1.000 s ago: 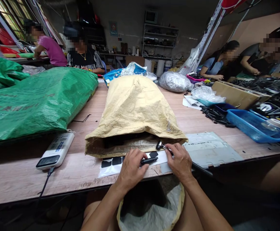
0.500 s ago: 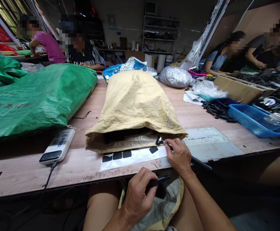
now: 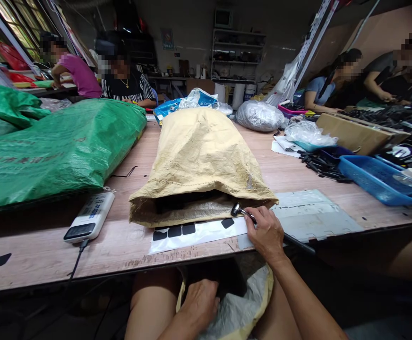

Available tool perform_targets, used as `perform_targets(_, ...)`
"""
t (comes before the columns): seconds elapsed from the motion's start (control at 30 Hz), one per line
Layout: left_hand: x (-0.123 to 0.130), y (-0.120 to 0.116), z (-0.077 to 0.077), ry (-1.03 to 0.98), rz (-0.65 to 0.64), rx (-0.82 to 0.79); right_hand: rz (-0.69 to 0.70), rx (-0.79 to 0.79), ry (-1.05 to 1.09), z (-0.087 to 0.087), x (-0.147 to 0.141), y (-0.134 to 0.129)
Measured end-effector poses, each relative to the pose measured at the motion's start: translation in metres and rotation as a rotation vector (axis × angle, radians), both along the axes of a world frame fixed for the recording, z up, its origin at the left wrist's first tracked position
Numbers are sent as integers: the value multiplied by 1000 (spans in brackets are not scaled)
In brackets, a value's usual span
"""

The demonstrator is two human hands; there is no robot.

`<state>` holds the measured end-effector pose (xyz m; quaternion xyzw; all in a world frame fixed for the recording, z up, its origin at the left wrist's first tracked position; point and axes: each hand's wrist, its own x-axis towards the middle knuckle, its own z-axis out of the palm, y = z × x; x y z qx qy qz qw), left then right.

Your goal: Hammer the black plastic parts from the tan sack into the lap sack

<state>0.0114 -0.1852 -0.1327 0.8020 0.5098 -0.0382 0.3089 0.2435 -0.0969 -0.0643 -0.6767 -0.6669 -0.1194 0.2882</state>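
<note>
My right hand [image 3: 267, 232] is closed round a black-handled tool with a shiny metal head [image 3: 236, 209], held over the table edge by the mouth of a tan woven sack [image 3: 202, 156]. The sack lies with its dark opening towards me. Under its lip is a white strip [image 3: 206, 237] bearing several black rounded pieces. Below the table edge, my left hand [image 3: 201, 302] is at the mouth of a second sack [image 3: 250, 302] on my lap. Its fingertips are hidden, and I cannot make out whether it holds anything.
A large green sack [image 3: 64, 146] and a white power bank [image 3: 90, 216] with a cable lie at left. At right are a grey sheet [image 3: 308, 215], a blue tray [image 3: 383, 182] and black parts [image 3: 321, 165]. Several people sit around the tables.
My left hand has moved down into the lap sack's mouth, and the black piece it held is no longer visible. My right hand keeps its hold on the tool. The view has shifted slightly.
</note>
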Motion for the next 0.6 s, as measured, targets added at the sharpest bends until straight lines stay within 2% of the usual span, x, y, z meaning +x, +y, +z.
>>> perform_targets(0.07,3,1,26,-122,-64,14,2,3,2,0,0,0)
perform_targets(0.13,4,13,59,-285,-77,73,4,6,4,0,0,0)
perform_targets(0.23,0,54,104,-397,72,325,-1,8,7,0,0,0)
perform_targets(0.3,-5,91,120,-380,190,558,-6,14,9,-1,0,0)
perform_targets(0.37,-10,129,126,-257,291,715,-1,25,13,-2,0,1)
perform_targets(0.47,-14,172,122,-32,349,786,13,31,22,-4,1,2)
perform_targets(0.53,-16,186,118,33,332,785,17,28,26,-4,2,2)
perform_targets(0.6,-19,190,116,40,319,785,14,24,28,-4,2,2)
